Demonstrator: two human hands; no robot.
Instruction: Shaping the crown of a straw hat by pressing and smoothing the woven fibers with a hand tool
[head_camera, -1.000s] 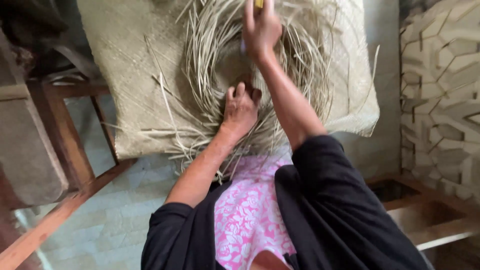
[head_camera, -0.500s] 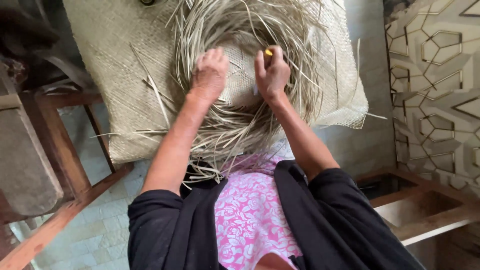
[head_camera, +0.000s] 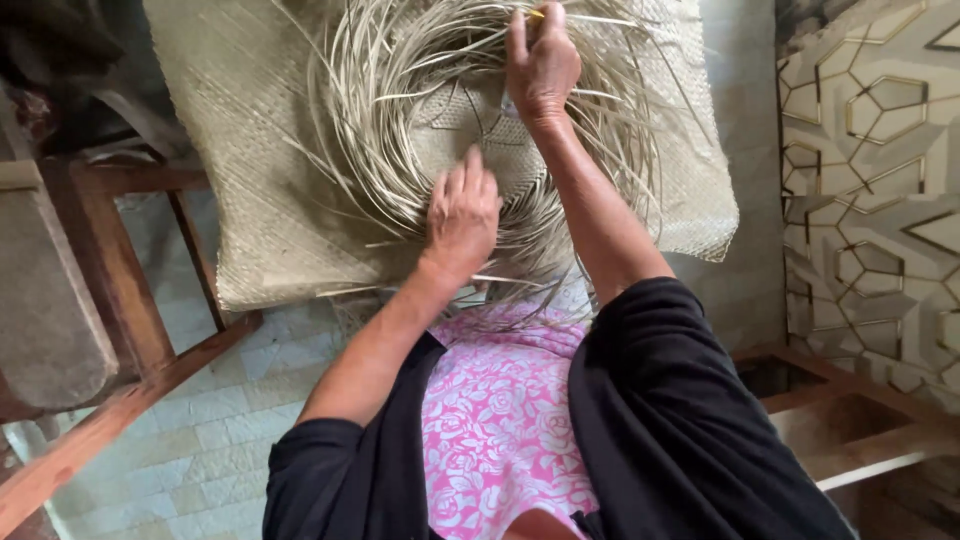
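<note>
Head view: left hand (head_camera: 462, 215) spread flat on near woven straw piece (head_camera: 470, 130), grip open, pinning it to the mat (head_camera: 250, 150). Farther, right hand (head_camera: 542, 62) pinched closed on one straw strand (head_camera: 590, 17), probably pulling tight.

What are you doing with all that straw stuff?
A person is working on a round woven piece with long loose straw strips sticking out all around it. It lies on a flat woven mat. The left hand presses down on the near edge of the weave, fingers spread. The right hand is at the far side, pinching a thin strip. A wooden frame stands to the left.
</note>
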